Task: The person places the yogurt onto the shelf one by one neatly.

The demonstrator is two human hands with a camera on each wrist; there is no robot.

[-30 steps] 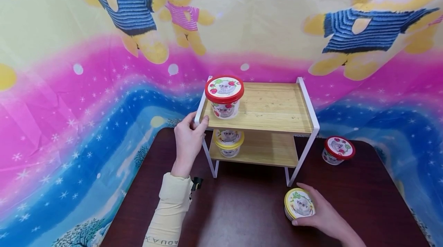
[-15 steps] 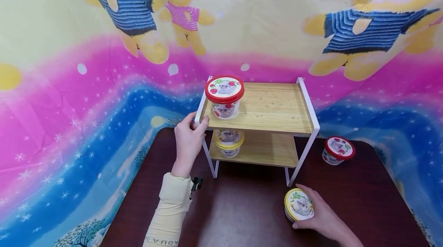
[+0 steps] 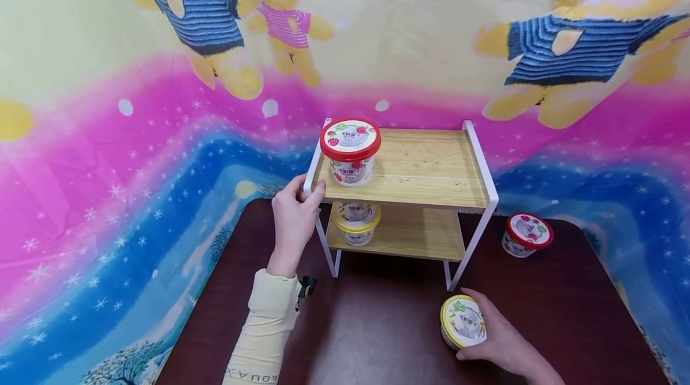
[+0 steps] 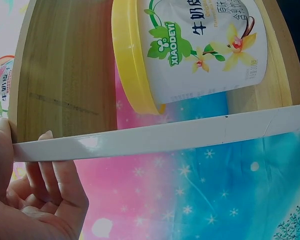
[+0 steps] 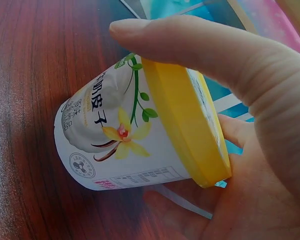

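My left hand (image 3: 293,217) grips the front left corner of a small two-tier rack (image 3: 426,172) with wooden boards and a white metal frame. In the left wrist view the thumb and fingers lie around the frame's white bar (image 4: 155,132). My right hand (image 3: 501,337) holds a yellow-lidded paper tub (image 3: 462,320) in front of the rack's right leg. In the right wrist view this tub (image 5: 120,125) shows a printed vanilla flower, with the thumb and fingers on opposite sides of its lid. A larger red-lidded tub (image 3: 350,151) stands on the top board's left.
Another yellow-lidded tub (image 3: 357,223) stands at the left of the lower board, partly hidden by the upper one. A small red-lidded tub (image 3: 527,235) sits on the dark table (image 3: 377,337) right of the rack. A printed cloth (image 3: 420,44) hangs behind.
My right hand and the yellow-lidded tub have shifted slightly to the left, and the tub's lid has turned a little. My left hand stays at the rack's corner.
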